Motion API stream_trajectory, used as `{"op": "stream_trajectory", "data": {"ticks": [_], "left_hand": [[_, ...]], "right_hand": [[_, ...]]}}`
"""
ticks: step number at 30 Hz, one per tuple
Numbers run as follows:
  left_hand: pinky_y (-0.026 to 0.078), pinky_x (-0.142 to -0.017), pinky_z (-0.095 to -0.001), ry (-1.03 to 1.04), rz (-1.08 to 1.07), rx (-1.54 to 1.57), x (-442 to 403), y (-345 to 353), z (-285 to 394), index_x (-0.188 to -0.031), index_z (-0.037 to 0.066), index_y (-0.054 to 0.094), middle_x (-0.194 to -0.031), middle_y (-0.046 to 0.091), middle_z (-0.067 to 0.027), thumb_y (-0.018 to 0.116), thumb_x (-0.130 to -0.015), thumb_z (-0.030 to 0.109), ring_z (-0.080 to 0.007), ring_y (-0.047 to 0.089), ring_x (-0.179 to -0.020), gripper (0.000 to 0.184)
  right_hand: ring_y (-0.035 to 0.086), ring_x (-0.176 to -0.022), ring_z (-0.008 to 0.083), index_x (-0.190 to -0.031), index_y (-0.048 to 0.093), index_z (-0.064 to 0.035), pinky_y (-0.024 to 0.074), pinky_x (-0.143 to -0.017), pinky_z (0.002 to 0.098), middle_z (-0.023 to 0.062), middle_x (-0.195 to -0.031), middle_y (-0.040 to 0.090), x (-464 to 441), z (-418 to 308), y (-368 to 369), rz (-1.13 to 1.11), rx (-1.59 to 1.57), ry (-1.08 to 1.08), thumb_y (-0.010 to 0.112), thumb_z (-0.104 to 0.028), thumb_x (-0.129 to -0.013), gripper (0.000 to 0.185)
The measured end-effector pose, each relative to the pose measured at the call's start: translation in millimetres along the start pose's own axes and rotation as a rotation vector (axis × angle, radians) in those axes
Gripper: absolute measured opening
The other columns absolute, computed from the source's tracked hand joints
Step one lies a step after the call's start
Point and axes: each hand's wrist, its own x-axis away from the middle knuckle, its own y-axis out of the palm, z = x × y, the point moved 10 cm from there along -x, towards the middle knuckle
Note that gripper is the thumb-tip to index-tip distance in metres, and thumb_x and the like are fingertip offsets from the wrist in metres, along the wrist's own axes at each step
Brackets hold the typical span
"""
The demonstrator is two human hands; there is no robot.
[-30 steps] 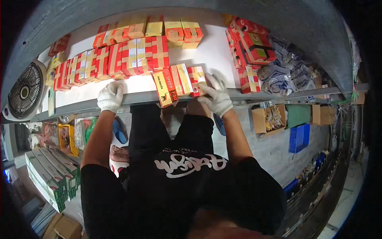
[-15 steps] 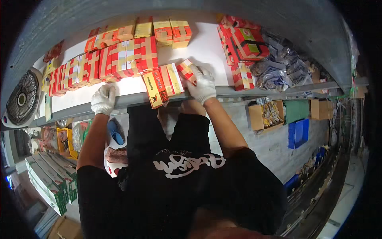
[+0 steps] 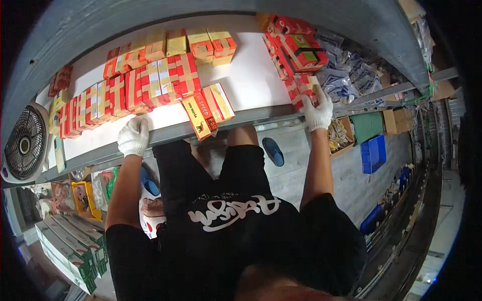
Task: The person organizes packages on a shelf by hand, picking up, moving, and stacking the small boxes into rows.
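My right hand (image 3: 318,111), in a white glove, grips a small red and tan box (image 3: 305,85) at the right end of the shelf. That box sits against the front of a stack of red boxes (image 3: 301,52). My left hand (image 3: 133,135), also gloved, rests with curled fingers at the shelf's front edge, and I see nothing in it. Behind it runs a long row of taped red boxes (image 3: 133,90). Between my hands, a yellow and red box marked HI-SPEED (image 3: 198,116) overhangs the edge beside a paler box (image 3: 219,102).
Yellow and red boxes (image 3: 201,45) stand at the back of the white shelf (image 3: 251,90). A fan (image 3: 24,143) is at the left end. Plastic-bagged parts (image 3: 346,75) lie at the right. Below are a blue bin (image 3: 373,154) and a carton (image 3: 341,135).
My right hand has moved right along the shelf with the small box, from beside the HI-SPEED box to the red stack. My left hand stays almost where it was.
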Motion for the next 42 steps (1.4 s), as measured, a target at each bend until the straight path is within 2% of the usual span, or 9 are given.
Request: {"op": "stream_trajectory", "data": {"ticks": [8,12,14,17,18,21,25,30,42], "left_hand": [[0.057,-0.089,-0.0505,-0.004,-0.047,0.024,0.5,8.4,-6.3,-0.104,0.015,0.077,-0.1,0.077,-0.0181,0.063,-0.098,0.046,-0.0404,0.074,-0.096,0.034],[0.056,-0.085,-0.0515,0.024,-0.004,0.023,1.4,0.2,-0.7,-0.098,0.013,0.074,-0.094,0.076,-0.0181,0.064,-0.099,0.043,-0.0404,0.073,-0.092,0.032],[0.055,-0.088,-0.0512,0.029,-0.023,0.038,2.5,-2.8,2.6,-0.1,0.013,0.075,-0.098,0.076,-0.0181,0.063,-0.099,0.044,-0.0398,0.073,-0.095,0.034],[0.055,-0.09,-0.0505,-0.001,-0.06,-0.001,0.8,2.7,-3.0,-0.102,0.013,0.075,-0.102,0.076,-0.017,0.062,-0.099,0.045,-0.0392,0.073,-0.097,0.035],[0.055,-0.09,-0.0504,0.001,-0.059,0.011,0.9,1.8,-1.9,-0.102,0.013,0.075,-0.102,0.076,-0.0169,0.062,-0.099,0.045,-0.0391,0.073,-0.098,0.035],[0.055,-0.09,-0.0503,-0.004,-0.061,-0.002,-0.2,2.2,-2.0,-0.103,0.012,0.076,-0.103,0.077,-0.0174,0.061,-0.099,0.045,-0.0393,0.073,-0.098,0.035],[0.055,-0.09,-0.0503,-0.002,-0.066,0.014,0.3,-0.7,0.6,-0.104,0.012,0.076,-0.103,0.077,-0.0179,0.061,-0.099,0.044,-0.0393,0.073,-0.098,0.036],[0.055,-0.091,-0.05,0.01,-0.07,0.058,0.1,0.2,-0.1,-0.106,0.012,0.076,-0.103,0.077,-0.0176,0.061,-0.099,0.045,-0.039,0.073,-0.099,0.037],[0.055,-0.092,-0.0495,0.008,-0.022,0.009,0.4,-1.3,-1.9,-0.101,0.012,0.076,-0.102,0.077,-0.0178,0.062,-0.098,0.045,-0.0392,0.073,-0.099,0.036]], "right_hand": [[0.061,-0.126,0.0423,-0.142,0.068,-0.0141,0.0487,-0.11,0.0459,0.0245,-0.138,0.065,-23.3,21.9,46.6,-0.129,0.028,0.18,0.083,-0.037,-0.081,0.067],[0.052,-0.137,0.0428,-0.145,0.066,-0.0206,0.0425,-0.115,0.0521,0.0248,-0.15,0.055,-21.7,8.3,44.9,-0.02,0.293,-0.094,0.078,-0.045,-0.085,0.066],[0.05,-0.142,0.0401,-0.146,0.063,-0.0107,0.0384,-0.119,0.0504,0.024,-0.153,0.054,-1.9,-42.7,22.9,0.085,0.567,-0.08,0.077,-0.05,-0.087,0.072],[0.05,-0.142,0.0418,-0.147,0.06,-0.0053,0.0407,-0.119,0.0485,0.0269,-0.15,0.054,33.0,-103.2,52.8,-0.041,-0.032,-0.397,0.082,-0.034,-0.087,0.07],[0.051,-0.142,0.0418,-0.145,0.06,-0.0016,0.0415,-0.12,0.0484,0.0248,-0.149,0.056,57.4,-140.6,55.1,-0.141,-0.521,-0.181,0.086,-0.029,-0.085,0.071],[0.049,-0.147,0.0384,-0.151,0.06,-0.0148,0.0419,-0.121,0.0474,0.0237,-0.16,0.048,103.9,-207.1,104.8,-0.607,-0.331,-0.597,0.094,-0.033,-0.078,0.083],[0.044,-0.15,0.0404,-0.147,0.066,-0.0192,0.0403,-0.123,0.0434,0.0234,-0.16,0.048,102.3,-187.1,155.9,-0.742,-0.481,-0.47,0.091,-0.028,-0.081,0.071],[0.057,-0.139,0.0379,-0.143,0.065,-0.008,0.0464,-0.117,0.0385,0.0252,-0.15,0.058,73.0,-154.3,156.3,-0.69,-0.584,-0.412,0.079,-0.012,-0.091,0.054],[0.059,-0.125,0.0481,-0.149,0.058,-0.0107,0.0483,-0.11,0.0518,0.028,-0.14,0.059,84.0,-202.5,145.3,-0.387,-0.086,-0.351,0.081,-0.032,-0.081,0.075]]}}
